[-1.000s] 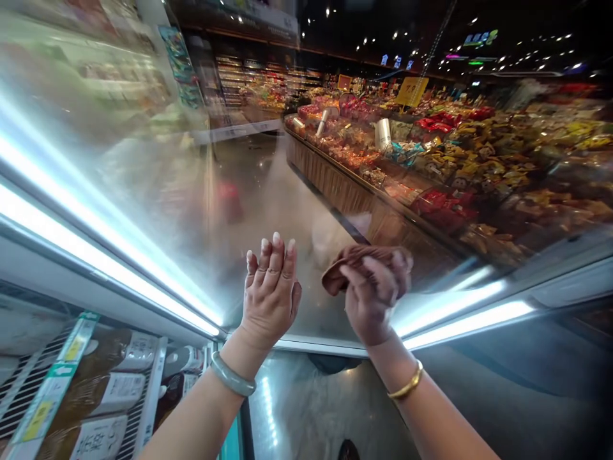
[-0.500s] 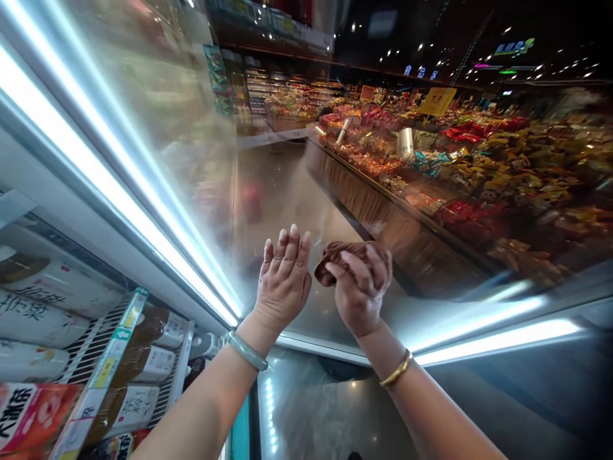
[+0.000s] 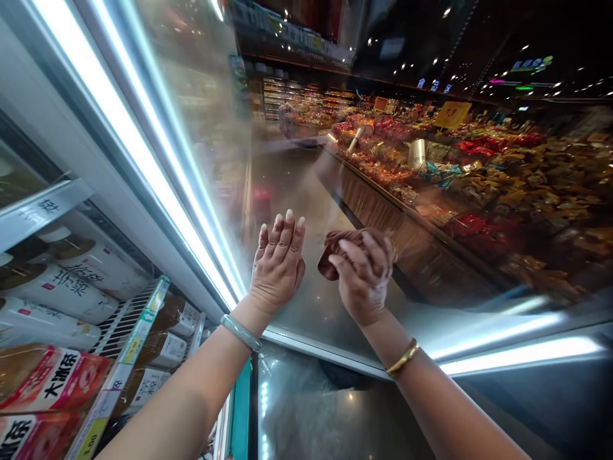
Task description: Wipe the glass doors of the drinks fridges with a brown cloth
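A person's left hand (image 3: 278,265) lies flat against the glass door (image 3: 306,191) of a supermarket chiller, fingers straight and together, gripping nothing. Just beside it to the right, the right hand (image 3: 364,278) is closed around a bunched brown cloth (image 3: 335,246), pressing the cloth to the same pane; a fold of it shows above the knuckles. A pale green bangle (image 3: 241,333) sits on the left wrist and a gold bangle (image 3: 403,358) on the right.

Compared with a second ago, both hands hold the same pose on the glass, with the cloth drawn a little closer to the flat hand. The view has swung left, so that the lit door frame (image 3: 143,160) runs steeper and more of the chiller shelf (image 3: 138,332) left of the door shows: labelled bottles (image 3: 71,268) and red packets (image 3: 57,380). Reflected in the glass, right of the hands, are long displays of packaged goods (image 3: 479,172) under ceiling lights.
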`<state>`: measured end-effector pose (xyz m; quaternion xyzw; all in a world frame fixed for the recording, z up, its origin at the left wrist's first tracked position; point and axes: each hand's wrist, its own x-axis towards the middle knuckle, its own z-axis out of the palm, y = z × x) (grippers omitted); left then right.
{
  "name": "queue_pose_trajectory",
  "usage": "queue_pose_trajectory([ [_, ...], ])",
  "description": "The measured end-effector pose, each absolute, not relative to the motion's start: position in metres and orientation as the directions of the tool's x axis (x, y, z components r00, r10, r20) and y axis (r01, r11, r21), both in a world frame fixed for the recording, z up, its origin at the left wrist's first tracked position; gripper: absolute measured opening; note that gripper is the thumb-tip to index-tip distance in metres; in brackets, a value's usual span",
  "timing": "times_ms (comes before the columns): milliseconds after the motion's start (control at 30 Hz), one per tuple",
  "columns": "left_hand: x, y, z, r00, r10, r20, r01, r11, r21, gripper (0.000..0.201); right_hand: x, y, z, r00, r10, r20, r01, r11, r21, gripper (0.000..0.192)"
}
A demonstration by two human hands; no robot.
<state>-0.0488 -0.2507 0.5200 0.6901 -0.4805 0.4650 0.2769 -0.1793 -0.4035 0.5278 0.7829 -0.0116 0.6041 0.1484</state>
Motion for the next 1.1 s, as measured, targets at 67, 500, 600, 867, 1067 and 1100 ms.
queue_pose_trajectory([
  [67,-0.04,-0.247,0.513,0.113,-0.428,0.897,-0.919,-0.389,-0.07,0.083,-0.166,-0.392,0.511,0.331,0.184,0.926,-0.138,-0.961,0.24,0.01],
  [500,-0.019,-0.235,0.504,0.218,-0.439,0.872,-0.911,-0.411,0.02,0.083,-0.152,-0.384,0.509,0.292,0.121,0.949,-0.153,-0.973,0.171,0.012],
  [600,-0.017,-0.225,0.495,0.212,-0.475,0.854,-0.906,-0.424,-0.011,0.079,-0.132,-0.369,0.494,0.396,0.215,0.893,-0.036,-0.968,0.25,0.015],
  [867,-0.012,-0.217,0.491,0.305,-0.411,0.859,-0.883,-0.461,0.092,0.074,-0.108,-0.368,0.589,0.213,0.192,0.958,-0.129,-0.966,0.223,0.02],
  [1067,-0.01,-0.214,0.488,0.313,-0.434,0.845,-0.871,-0.487,0.073,0.067,-0.125,-0.375,0.51,0.401,0.313,0.861,-0.02,-0.936,0.35,0.013],
  [1100,-0.009,-0.212,0.488,0.326,-0.44,0.837,-0.87,-0.486,0.084,0.066,-0.118,-0.371,0.5,0.437,0.349,0.829,0.019,-0.925,0.379,0.015],
])
